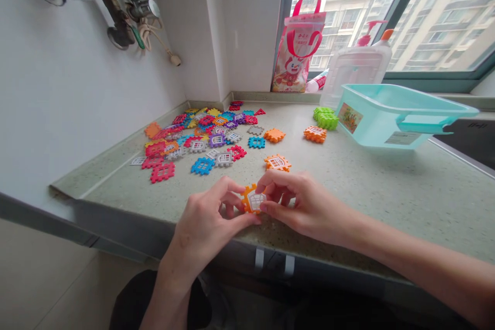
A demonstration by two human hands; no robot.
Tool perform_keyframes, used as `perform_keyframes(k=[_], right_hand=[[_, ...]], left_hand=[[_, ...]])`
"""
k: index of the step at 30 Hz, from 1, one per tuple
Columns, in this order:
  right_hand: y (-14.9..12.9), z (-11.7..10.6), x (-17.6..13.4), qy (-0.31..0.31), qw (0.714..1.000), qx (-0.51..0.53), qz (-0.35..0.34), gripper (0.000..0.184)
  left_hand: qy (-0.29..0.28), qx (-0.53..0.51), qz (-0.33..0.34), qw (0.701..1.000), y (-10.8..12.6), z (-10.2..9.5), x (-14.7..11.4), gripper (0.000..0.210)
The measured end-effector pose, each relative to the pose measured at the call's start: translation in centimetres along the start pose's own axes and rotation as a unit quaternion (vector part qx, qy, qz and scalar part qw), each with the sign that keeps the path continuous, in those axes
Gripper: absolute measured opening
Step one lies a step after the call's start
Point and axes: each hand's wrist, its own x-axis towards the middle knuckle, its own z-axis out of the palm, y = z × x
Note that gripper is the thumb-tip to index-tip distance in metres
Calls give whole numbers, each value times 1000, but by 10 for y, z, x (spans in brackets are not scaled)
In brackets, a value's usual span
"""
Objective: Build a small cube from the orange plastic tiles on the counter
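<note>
Both hands meet at the bench's [386, 185] near edge, pinched on one orange tile [253, 199] with a white window insert: the left hand [209, 221] grips its left side, the right hand [301, 203] its right. Sorting by colour looks barely started. An orange pair [277, 163] lies just beyond the hands, a green stack [325, 117] and an orange stack [315, 134] sit beside the tub [394, 113], and a large mixed pile [201, 134] waits toward the back left corner.
</note>
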Motion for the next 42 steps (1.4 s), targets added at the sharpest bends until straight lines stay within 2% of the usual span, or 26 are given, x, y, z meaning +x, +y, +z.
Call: perform_keyframes(k=[4, 11, 18, 21, 22, 25, 26, 28, 31, 38, 42], right_hand=[[-2, 0, 0, 2, 1000, 7, 7, 2], [-5, 4, 1, 11, 999, 24, 21, 4], [-3, 11, 4, 54, 998, -36, 18, 10], [-1, 11, 6, 53, 998, -40, 21, 10], [-1, 11, 6, 49, 998, -33, 20, 10], [0, 10, 6, 30, 999, -4, 9, 9], [0, 10, 5, 28, 1000, 0, 6, 8], [0, 9, 4, 29, 1000, 1, 2, 8], [0, 11, 4, 41, 999, -10, 3, 11], [-1, 14, 4, 48, 998, -36, -11, 14], [-1, 13, 4, 44, 998, -53, -10, 12]], left_hand=[[-1, 1, 2, 1000, 0, 0, 0, 37], [-3, 6, 1, 1000, 0, 2, 0, 34], [-4, 14, 18, 1000, 2, 1, -3, 26], [-19, 21, 7, 1000, 5, 1, -1, 21], [-19, 13, -8, 1000, 6, 1, 0, 23], [-22, -12, -56, 998, 10, 0, 5, 52], [-31, -10, -62, 998, 12, -1, 7, 54], [-47, 1, -60, 997, 15, -2, 8, 42], [-40, 7, -58, 998, 17, -3, 7, 26], [-63, -74, -71, 993, 4, -2, 2, 25], [-54, -63, -85, 993, 8, -2, 2, 22]])
